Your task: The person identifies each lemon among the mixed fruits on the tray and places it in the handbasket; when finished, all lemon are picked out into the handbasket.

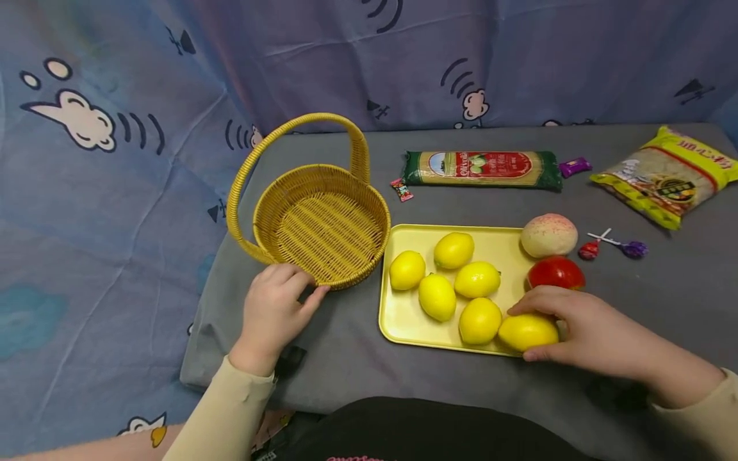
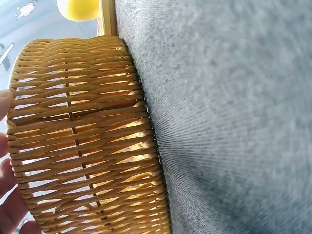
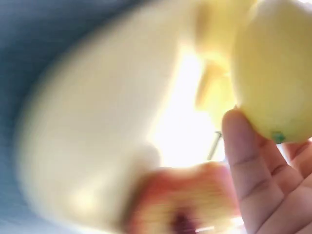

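Note:
A yellow wicker basket [image 1: 323, 168] with a tall hoop handle stands left of centre. My left hand [image 1: 279, 307] grips its near rim, with fingers over the edge; the left wrist view shows fingertips [image 2: 7, 168] along the rim and the woven side [image 2: 83, 136] close up. My right hand [image 1: 582, 330] holds a lemon [image 1: 527, 333] between thumb and fingers at the near right corner of a pale yellow tray [image 1: 398, 326]. Several more lemons [image 1: 436, 298] lie on that tray. Just beyond the right hand are a red apple [image 1: 556, 272] and a peach [image 1: 549, 235].
Behind the tray lies a spaghetti pack [image 1: 484, 169], with small wrapped candies [image 1: 401, 189] at its ends. Two lollipops [image 1: 634, 249] are right of the peach. A yellow-edged food bag [image 1: 669, 176] occupies the far right. Patterned cloth [image 1: 323, 64] hangs behind the grey table [image 1: 346, 358].

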`<state>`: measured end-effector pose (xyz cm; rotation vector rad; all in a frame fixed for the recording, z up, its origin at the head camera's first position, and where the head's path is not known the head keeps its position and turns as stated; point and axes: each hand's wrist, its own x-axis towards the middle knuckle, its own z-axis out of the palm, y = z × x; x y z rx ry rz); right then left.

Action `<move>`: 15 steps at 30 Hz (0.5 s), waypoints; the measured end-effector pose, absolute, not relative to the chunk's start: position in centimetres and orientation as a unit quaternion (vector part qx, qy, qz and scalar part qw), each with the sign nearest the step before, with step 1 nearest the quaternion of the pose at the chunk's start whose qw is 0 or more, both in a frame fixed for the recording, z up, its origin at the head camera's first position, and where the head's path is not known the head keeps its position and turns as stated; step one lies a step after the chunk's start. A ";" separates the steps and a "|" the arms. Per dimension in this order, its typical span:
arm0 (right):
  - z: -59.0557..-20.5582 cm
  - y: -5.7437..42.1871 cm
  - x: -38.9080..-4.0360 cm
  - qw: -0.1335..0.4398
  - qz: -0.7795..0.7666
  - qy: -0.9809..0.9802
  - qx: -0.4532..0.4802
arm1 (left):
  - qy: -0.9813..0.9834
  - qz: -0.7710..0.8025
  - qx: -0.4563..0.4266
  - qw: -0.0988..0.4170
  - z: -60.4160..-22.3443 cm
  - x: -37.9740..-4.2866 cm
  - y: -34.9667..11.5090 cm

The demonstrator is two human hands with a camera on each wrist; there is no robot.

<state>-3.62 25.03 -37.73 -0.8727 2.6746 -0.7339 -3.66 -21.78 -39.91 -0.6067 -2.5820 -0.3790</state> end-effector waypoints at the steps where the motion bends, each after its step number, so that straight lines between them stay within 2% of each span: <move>1: -37.1 24.8 -4.0 0.110 -0.263 0.909 -0.303 | -0.938 -0.138 -0.220 0.230 -39.9 -3.6 -21.8; 5: -34.4 22.3 -5.8 0.081 -0.300 0.892 -0.327 | -0.938 -0.137 -0.220 0.232 -40.0 -3.6 -21.8; 9: -32.4 18.1 -8.5 0.096 -0.323 0.872 -0.356 | -0.940 -0.131 -0.216 0.231 -40.0 -3.6 -21.9; 15: -31.8 10.8 -13.1 0.115 -0.311 0.848 -0.413 | -0.944 -0.126 -0.208 0.225 -39.9 -3.7 -21.9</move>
